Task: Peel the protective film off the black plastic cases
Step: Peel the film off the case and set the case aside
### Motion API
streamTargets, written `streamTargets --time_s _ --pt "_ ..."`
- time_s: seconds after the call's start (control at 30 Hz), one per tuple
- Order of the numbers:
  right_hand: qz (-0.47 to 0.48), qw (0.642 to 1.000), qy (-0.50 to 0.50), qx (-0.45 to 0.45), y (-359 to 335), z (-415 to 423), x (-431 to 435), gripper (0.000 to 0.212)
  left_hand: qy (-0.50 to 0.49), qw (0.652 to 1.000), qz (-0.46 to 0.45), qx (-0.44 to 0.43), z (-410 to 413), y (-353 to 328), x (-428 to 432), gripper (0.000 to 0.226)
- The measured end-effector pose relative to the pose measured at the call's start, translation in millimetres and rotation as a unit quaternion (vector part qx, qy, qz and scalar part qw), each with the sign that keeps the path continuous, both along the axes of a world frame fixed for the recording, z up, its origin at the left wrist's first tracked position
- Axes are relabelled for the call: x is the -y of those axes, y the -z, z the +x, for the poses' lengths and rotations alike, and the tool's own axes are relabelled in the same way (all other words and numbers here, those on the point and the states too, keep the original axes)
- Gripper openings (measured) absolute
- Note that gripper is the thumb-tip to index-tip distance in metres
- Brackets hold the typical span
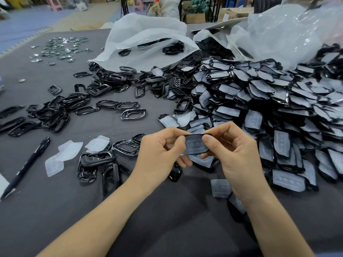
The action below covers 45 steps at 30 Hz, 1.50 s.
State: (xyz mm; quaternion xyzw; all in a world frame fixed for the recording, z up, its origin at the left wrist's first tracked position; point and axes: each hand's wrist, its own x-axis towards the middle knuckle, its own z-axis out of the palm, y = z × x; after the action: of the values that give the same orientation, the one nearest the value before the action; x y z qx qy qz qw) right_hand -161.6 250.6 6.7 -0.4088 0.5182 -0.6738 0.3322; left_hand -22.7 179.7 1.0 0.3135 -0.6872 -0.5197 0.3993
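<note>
A matt, slightly fuzzy dark grey cloth table cover (55,210) lies under loose glossy black plastic frames (53,115) that catch the light, and a smooth black plastic pen (26,166). The heap of black plastic cases (259,101) wears milky, frosted film with a dull sheen, as does the black plastic case (194,145) pinched between the left hand (159,151) and right hand (235,154). Peeled film pieces (69,150) look pale and semi-clear. Behind, cloudy white plastic bags (148,43) are thin and crinkled, and small bright pieces (61,48) glint like metal.
</note>
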Motion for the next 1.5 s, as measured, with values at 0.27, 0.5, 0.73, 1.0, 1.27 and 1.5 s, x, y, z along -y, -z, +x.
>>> streamTargets --time_s 0.27,0.5,0.73,1.0,1.27,1.5 --pt "0.011 1.0 0.004 0.019 2.1 -1.8 0.6 0.008 0.011 1.0 -0.01 -0.018 -0.2 -1.4 -0.8 0.024" --pt "0.007 1.0 0.007 0.018 2.1 -2.0 0.5 0.011 0.049 0.998 0.024 -0.041 -0.7 0.0 -1.4 0.021" --pt "0.007 1.0 0.0 0.019 1.5 -1.4 -0.6 0.008 0.044 0.997 0.033 -0.05 0.0 -2.2 -1.8 0.013" --pt "0.036 0.999 0.012 0.034 -0.4 -0.3 -0.9 0.005 0.043 0.997 0.058 -0.027 -0.6 -1.2 -0.2 0.026" --pt "0.057 0.995 0.018 0.083 -3.4 -2.0 -0.2 0.008 0.08 0.929 -0.343 0.11 5.8 -3.1 10.2 0.035" --pt "0.045 0.974 -0.037 0.218 -11.4 -1.3 0.4 0.017 0.073 0.992 -0.086 0.049 3.8 -1.2 5.3 0.032"
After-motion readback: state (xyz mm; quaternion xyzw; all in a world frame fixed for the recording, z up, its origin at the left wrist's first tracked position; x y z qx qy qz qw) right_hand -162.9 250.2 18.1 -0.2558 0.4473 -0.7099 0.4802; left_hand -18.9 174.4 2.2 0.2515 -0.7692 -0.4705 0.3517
